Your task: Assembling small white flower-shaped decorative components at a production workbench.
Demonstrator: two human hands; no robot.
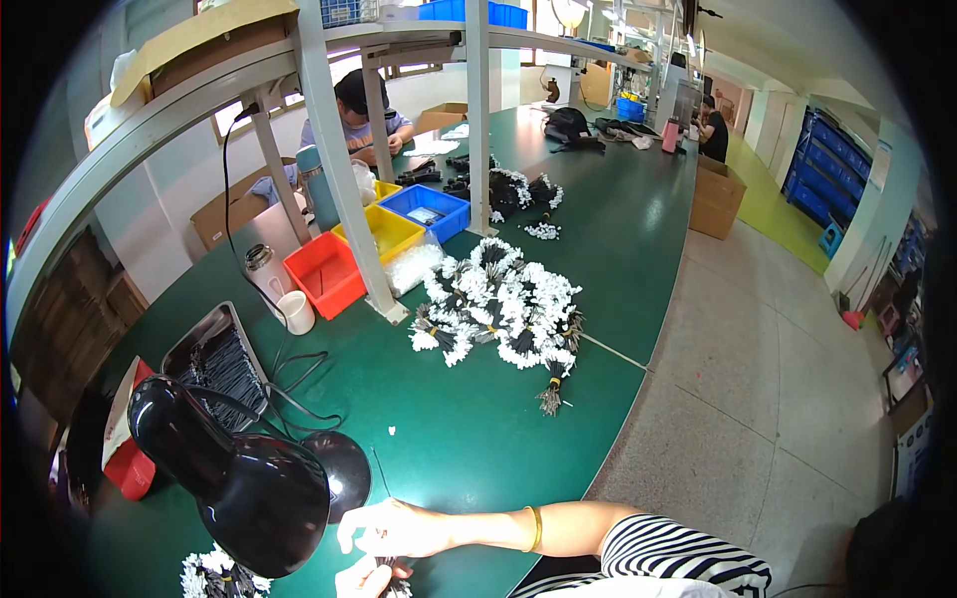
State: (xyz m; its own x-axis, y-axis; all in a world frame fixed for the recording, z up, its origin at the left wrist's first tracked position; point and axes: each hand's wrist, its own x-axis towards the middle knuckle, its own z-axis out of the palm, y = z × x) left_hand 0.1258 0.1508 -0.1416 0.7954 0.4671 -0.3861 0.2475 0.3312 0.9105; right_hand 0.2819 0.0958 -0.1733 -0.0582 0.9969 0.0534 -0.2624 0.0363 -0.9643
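Note:
At the lower edge, my left hand (361, 578) is closed on a small bundle of dark wires (397, 588) with white ends, partly cut off by the picture's edge. Just above it, my right hand (407, 528) is bent over with its fingers curled. One thin black wire (380, 470) sticks up from behind the right hand and seems to be in its fingers, though the grip itself is hidden. A large pile of wire bundles with white connectors (498, 299) lies farther up the green table (469, 429). More white-ended bundles (221, 575) lie at the lower left.
A black desk lamp (244, 498) stands close to my hands' left. Beyond it are a tray of black wires (261, 369), a white mug (296, 312), a flask (267, 269) and red, yellow and blue bins (327, 271). Shelf posts (344, 169) rise mid-table. A co-worker (359, 120) sits across.

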